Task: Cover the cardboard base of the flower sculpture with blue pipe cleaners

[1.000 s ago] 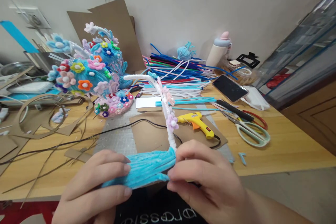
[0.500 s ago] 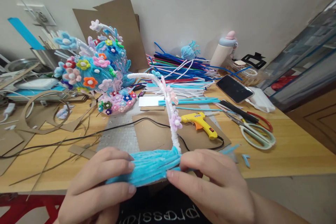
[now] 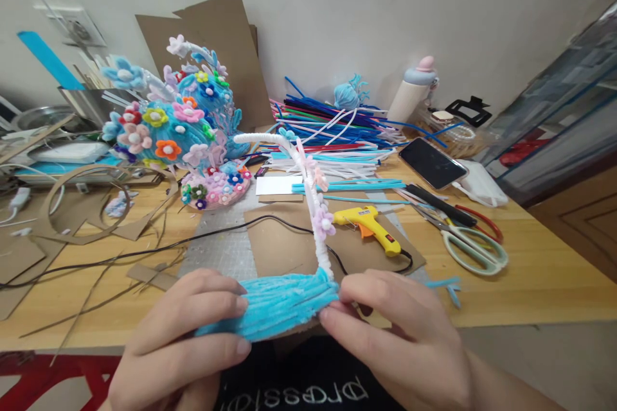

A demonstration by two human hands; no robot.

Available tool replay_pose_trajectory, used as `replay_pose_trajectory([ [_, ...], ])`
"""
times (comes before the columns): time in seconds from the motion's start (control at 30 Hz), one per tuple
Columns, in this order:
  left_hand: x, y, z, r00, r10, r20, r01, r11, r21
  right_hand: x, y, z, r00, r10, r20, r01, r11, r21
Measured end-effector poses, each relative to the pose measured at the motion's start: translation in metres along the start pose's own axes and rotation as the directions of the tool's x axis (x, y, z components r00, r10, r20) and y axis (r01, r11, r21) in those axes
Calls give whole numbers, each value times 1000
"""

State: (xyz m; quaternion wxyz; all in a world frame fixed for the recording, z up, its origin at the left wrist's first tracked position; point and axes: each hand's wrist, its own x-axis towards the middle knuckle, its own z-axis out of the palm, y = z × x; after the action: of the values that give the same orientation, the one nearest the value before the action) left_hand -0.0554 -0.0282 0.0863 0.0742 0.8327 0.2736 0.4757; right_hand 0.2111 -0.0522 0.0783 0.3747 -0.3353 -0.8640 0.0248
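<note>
Low in front of me is a craft piece with a body covered in blue pipe cleaners [image 3: 284,305] laid side by side. A curved white stem [image 3: 319,247] wrapped in fuzzy pipe cleaner rises from its right end, bearing small lilac, pink and blue flowers. My left hand [image 3: 186,334] is closed around the body's left end, thumb below and fingers on top. At the right end, my right hand [image 3: 393,334] pinches a blue pipe cleaner at the edge, its fingertips partly hiding it. A blue length [image 3: 441,282] shows beyond that hand.
A yellow glue gun [image 3: 369,225] lies on cardboard, with its black cord [image 3: 193,241] crossing the table. Scissors [image 3: 475,250] and a phone [image 3: 434,164] lie to the right. Flower-covered crafts [image 3: 178,122] stand at left, and piled pipe cleaners [image 3: 328,122] lie at the back.
My right hand has shifted slightly right along the body's end, and the blue length beyond it has moved right too. My left hand keeps its hold.
</note>
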Motion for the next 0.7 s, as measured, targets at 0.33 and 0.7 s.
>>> replay_pose_trajectory([
  [0.33,-1,-2,-3,998,63,30,-63,998,-16,0,3,0,945,326,-4,-298,868,398],
  [0.7,-20,-10,-2,999,17,48,-15,999,-42,-7,4,6,766,620,171,-573,537,619],
])
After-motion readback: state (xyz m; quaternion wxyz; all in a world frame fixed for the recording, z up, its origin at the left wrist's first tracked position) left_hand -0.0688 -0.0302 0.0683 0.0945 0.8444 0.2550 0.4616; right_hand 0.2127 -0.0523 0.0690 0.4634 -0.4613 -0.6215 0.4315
